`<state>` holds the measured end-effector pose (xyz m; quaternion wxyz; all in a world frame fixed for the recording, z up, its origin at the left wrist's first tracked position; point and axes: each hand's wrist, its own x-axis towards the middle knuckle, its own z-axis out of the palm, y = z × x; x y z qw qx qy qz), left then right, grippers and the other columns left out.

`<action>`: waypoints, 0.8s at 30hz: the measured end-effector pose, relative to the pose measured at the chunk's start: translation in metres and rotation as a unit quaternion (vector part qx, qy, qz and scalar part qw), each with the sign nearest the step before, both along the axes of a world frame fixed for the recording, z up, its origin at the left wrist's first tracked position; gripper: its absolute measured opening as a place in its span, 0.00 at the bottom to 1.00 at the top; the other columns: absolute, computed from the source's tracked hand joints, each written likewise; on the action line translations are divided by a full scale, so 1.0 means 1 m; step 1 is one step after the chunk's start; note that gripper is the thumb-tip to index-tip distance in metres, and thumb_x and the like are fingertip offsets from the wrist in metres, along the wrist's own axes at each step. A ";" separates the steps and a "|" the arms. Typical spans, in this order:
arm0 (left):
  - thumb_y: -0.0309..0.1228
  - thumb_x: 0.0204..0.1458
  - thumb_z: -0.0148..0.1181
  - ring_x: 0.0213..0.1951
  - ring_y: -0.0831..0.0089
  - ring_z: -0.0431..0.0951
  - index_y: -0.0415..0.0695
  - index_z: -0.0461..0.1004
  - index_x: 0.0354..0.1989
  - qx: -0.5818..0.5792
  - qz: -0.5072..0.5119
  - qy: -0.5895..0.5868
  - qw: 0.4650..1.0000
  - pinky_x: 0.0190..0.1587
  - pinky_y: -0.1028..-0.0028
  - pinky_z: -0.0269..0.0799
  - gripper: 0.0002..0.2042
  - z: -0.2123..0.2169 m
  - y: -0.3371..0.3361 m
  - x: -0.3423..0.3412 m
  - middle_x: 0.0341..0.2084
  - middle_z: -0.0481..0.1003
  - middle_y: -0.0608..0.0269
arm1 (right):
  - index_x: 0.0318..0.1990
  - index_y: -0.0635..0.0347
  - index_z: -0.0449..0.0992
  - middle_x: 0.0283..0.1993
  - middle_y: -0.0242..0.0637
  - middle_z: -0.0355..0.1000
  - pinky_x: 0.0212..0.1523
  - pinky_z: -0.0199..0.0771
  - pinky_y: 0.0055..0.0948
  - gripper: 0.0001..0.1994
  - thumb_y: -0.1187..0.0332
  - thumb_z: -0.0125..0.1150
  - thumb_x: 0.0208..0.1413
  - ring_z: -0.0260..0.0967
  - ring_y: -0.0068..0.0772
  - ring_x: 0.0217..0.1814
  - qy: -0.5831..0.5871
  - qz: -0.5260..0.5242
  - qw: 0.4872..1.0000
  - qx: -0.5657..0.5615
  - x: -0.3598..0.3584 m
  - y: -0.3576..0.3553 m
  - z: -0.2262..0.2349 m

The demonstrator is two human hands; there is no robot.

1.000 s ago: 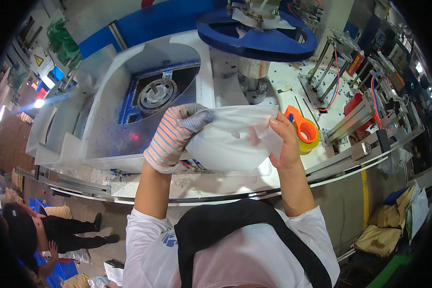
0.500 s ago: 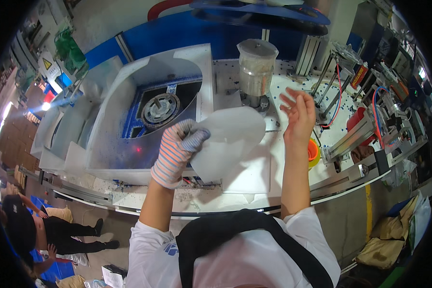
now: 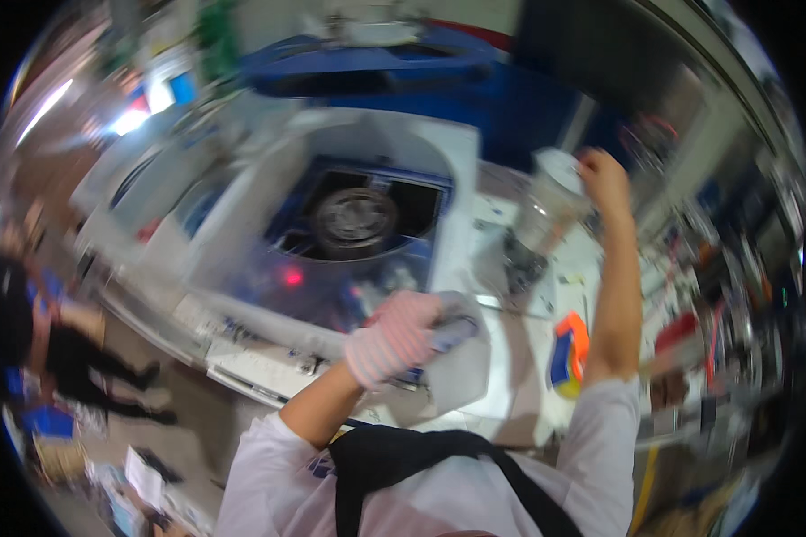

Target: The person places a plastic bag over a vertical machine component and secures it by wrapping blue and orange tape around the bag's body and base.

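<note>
My left hand (image 3: 398, 336), in a striped knit glove, grips a thin translucent white sheet (image 3: 464, 371). The sheet hangs beside it above the bench front. My bare right hand (image 3: 603, 179) reaches up to a clear-walled cylinder (image 3: 542, 215), its fingers pinched at the edge of the white round top. Motion blur hides whether that top is a lid or a loose disc. To the left of the cylinder lies a large white open-topped housing (image 3: 461, 179), with a round metal hub (image 3: 356, 217) in its dark recess.
An orange, blue and yellow object (image 3: 568, 353) stands on the white bench by my right forearm. Rods and machine fixtures (image 3: 690, 349) line the right side. A blue machine plate (image 3: 358, 58) spans the back. Another person (image 3: 54, 331) is at the far left.
My view has swung, blurring the scene. My right hand has gone from open beside the cylinder to pinching at its top. My left hand has come lower and nearer me with the sheet.
</note>
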<state>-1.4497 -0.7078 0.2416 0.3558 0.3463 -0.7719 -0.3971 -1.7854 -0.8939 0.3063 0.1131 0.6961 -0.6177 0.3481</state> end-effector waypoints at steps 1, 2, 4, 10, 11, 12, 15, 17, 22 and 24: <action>0.36 0.50 0.58 0.28 0.70 0.78 0.44 0.77 0.35 -0.032 -0.005 -0.019 0.999 0.33 0.73 0.72 0.10 0.003 0.001 0.001 0.26 0.78 0.58 | 0.33 0.59 0.75 0.34 0.43 0.72 0.36 0.68 0.38 0.08 0.66 0.58 0.47 0.71 0.47 0.37 0.037 -0.013 0.999 -0.002 0.001 0.003 0.003; 0.40 0.50 0.56 0.29 0.65 0.78 0.46 0.76 0.37 -0.065 -0.004 -0.044 0.997 0.33 0.71 0.72 0.12 -0.001 0.002 -0.004 0.27 0.77 0.56 | 0.34 0.60 0.74 0.35 0.44 0.72 0.37 0.68 0.38 0.07 0.67 0.58 0.48 0.70 0.48 0.37 0.060 0.004 0.998 -0.009 -0.002 0.007 0.011; 0.44 0.49 0.55 0.28 0.60 0.77 0.47 0.74 0.36 -0.080 -0.022 0.002 0.997 0.30 0.67 0.70 0.14 0.000 0.004 -0.015 0.25 0.75 0.55 | 0.34 0.61 0.73 0.34 0.45 0.71 0.36 0.68 0.38 0.05 0.72 0.56 0.48 0.70 0.49 0.36 0.027 -0.007 0.999 0.026 -0.019 0.020 0.016; 0.36 0.49 0.57 0.18 0.70 0.69 0.41 0.71 0.30 -0.011 -0.065 0.097 0.993 0.25 0.70 0.65 0.10 -0.005 -0.002 -0.012 0.16 0.71 0.61 | 0.28 0.65 0.65 0.26 0.41 0.62 0.33 0.63 0.31 0.04 0.79 0.55 0.47 0.61 0.37 0.27 0.025 0.130 0.988 0.082 -0.057 -0.046 0.002; 0.35 0.50 0.57 0.18 0.71 0.69 0.41 0.72 0.30 0.014 -0.065 0.098 0.993 0.25 0.71 0.65 0.10 -0.001 0.002 -0.010 0.16 0.71 0.61 | 0.27 0.66 0.65 0.26 0.40 0.62 0.33 0.63 0.30 0.04 0.80 0.55 0.47 0.60 0.36 0.27 0.026 0.148 0.985 0.079 -0.057 -0.047 0.005; 0.35 0.50 0.57 0.18 0.72 0.69 0.40 0.72 0.30 0.039 -0.069 0.100 0.992 0.25 0.71 0.65 0.10 0.004 0.006 -0.009 0.16 0.71 0.62 | 0.27 0.66 0.65 0.27 0.40 0.62 0.32 0.63 0.30 0.04 0.80 0.55 0.47 0.60 0.35 0.27 0.028 0.165 0.983 0.076 -0.057 -0.049 0.009; 0.36 0.51 0.57 0.18 0.73 0.68 0.41 0.72 0.32 0.036 -0.074 0.097 0.992 0.25 0.72 0.65 0.10 0.003 0.003 -0.011 0.16 0.71 0.63 | 0.27 0.65 0.66 0.23 0.37 0.61 0.29 0.61 0.27 0.04 0.80 0.55 0.47 0.58 0.28 0.25 0.046 0.154 0.984 0.072 -0.047 -0.042 0.015; 0.37 0.51 0.58 0.18 0.75 0.69 0.41 0.73 0.34 0.036 -0.079 0.086 0.993 0.24 0.73 0.66 0.11 0.006 0.008 -0.007 0.16 0.71 0.63 | 0.26 0.64 0.65 0.21 0.35 0.60 0.27 0.60 0.26 0.04 0.80 0.54 0.47 0.57 0.26 0.24 0.063 0.149 0.983 0.082 -0.048 -0.046 0.017; 0.37 0.51 0.59 0.19 0.76 0.72 0.42 0.73 0.35 0.075 -0.069 0.082 0.991 0.24 0.75 0.67 0.11 0.001 0.005 -0.012 0.16 0.72 0.64 | 0.26 0.63 0.63 0.20 0.34 0.59 0.26 0.59 0.26 0.05 0.79 0.51 0.50 0.55 0.24 0.23 0.051 0.131 0.975 0.169 -0.052 -0.056 0.022; 0.37 0.51 0.59 0.19 0.77 0.71 0.42 0.73 0.34 0.078 -0.080 0.091 0.990 0.24 0.75 0.66 0.11 0.001 0.005 -0.011 0.16 0.72 0.65 | 0.26 0.63 0.62 0.19 0.32 0.57 0.25 0.58 0.27 0.06 0.77 0.51 0.52 0.55 0.23 0.23 0.021 0.115 0.973 0.201 -0.059 -0.058 0.020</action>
